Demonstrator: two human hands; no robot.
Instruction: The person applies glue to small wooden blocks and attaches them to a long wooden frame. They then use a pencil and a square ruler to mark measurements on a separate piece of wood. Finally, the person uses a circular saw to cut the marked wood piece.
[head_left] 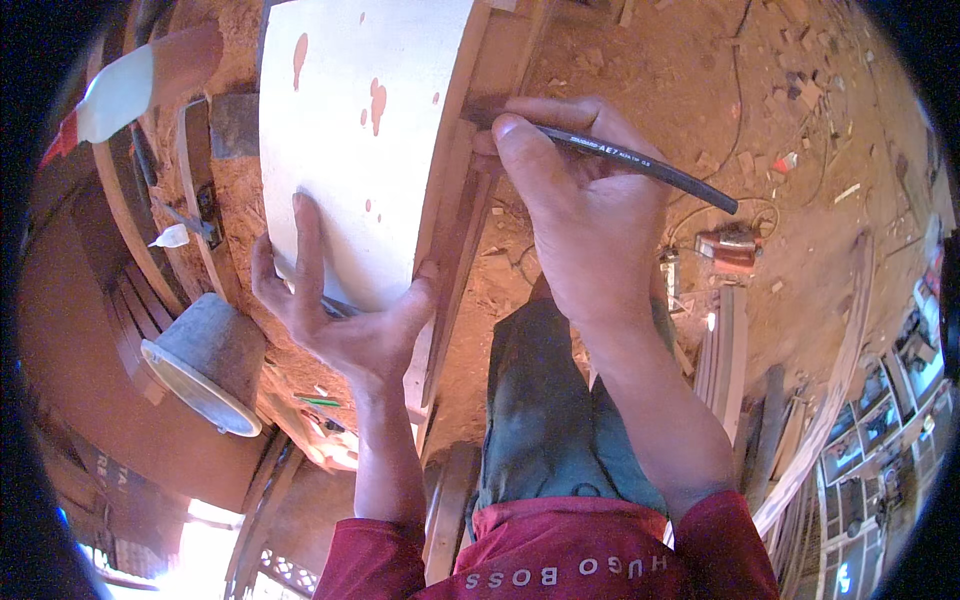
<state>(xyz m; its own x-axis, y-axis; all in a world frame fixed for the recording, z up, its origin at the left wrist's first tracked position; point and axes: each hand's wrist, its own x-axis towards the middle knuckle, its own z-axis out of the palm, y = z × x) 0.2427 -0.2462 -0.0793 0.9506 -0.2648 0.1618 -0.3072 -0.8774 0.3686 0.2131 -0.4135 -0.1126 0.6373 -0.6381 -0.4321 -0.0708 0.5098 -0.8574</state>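
Note:
A long white panel (340,130) with several reddish-brown spots lies on a piece of timber, its near end toward me. My left hand (345,310) rests at that near end with its fingers apart: the index finger is flat on the white face, the thumb at the right edge, other fingers by the left edge. A dark strip under the palm is too covered to name. My right hand (590,200) pinches a black pen (640,165) near one end, beside the panel's right edge. The pen's tip is hidden behind the fingers; its other end points right.
A grey bucket (205,360) is tilted at the left. A white bottle with a red tip (115,95) stands at the upper left, near wooden strips (205,205). Wood scraps and cords litter the brown floor (640,60). A red corded device (730,248) lies to the right, near stacked timber (725,350).

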